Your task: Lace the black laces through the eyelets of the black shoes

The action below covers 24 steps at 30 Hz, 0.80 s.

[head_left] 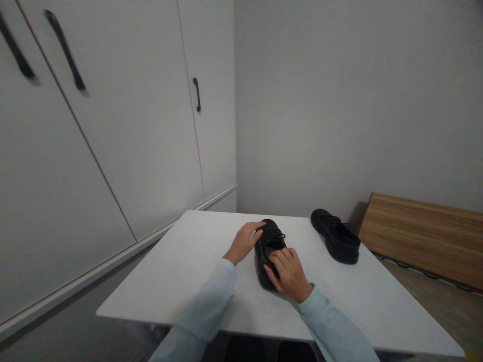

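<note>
A black lace-up shoe [264, 279] sits upright on the white table in front of me, its toe pointing away. My left hand [243, 243] grips the shoe's left front side, fingers reaching over the toe and thumb beside the laces. At the shoe's opening, my right hand [289, 274] bends its fingers in over the collar, while its thumb lies near the heel; the fingertips are partly hidden. A matching black shoe [335, 236] stands apart at the table's right side, untouched, its toe toward the back left.
The white table [181, 266] reaches almost to the grey wall [339, 100]. White cabinets [132, 110] with dark handles line the left. Beyond the table's right edge is a wood-grain panel or box [422, 236]. My legs show below the front edge.
</note>
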### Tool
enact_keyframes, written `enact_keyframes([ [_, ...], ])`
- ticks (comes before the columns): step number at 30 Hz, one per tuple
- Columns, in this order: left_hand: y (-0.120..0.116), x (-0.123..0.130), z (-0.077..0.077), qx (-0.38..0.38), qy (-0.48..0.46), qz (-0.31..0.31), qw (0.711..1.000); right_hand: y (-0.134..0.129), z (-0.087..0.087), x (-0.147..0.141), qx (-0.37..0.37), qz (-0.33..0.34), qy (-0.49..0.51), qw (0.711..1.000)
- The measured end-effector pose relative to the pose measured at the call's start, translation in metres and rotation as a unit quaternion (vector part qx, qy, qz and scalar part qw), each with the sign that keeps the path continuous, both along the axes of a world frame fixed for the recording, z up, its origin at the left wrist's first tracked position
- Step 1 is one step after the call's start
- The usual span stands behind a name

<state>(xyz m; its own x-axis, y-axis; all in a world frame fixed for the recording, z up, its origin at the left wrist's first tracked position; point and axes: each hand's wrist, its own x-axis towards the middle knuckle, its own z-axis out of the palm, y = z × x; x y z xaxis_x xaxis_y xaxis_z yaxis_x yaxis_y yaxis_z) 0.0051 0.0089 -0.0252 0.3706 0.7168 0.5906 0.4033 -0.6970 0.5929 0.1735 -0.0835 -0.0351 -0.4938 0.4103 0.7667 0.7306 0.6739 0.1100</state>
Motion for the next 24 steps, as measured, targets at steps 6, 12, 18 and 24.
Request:
enact_keyframes([
  [6,0.000,0.002,-0.003,-0.009,0.030,-0.055,0.998,-0.002,-0.001,-0.002,-0.004,0.012,-0.024,1.000],
  [12,0.000,0.003,-0.007,-0.017,0.072,-0.086,0.994,0.000,0.004,0.004,-0.037,0.093,0.032,0.994],
  [18,-0.001,0.002,-0.005,-0.019,0.073,-0.084,0.994,0.013,0.008,0.017,-0.057,0.012,0.214,0.975],
  [24,-0.001,0.002,-0.008,-0.019,0.067,-0.084,0.994,0.030,0.003,0.026,-0.107,-0.088,0.269,0.953],
])
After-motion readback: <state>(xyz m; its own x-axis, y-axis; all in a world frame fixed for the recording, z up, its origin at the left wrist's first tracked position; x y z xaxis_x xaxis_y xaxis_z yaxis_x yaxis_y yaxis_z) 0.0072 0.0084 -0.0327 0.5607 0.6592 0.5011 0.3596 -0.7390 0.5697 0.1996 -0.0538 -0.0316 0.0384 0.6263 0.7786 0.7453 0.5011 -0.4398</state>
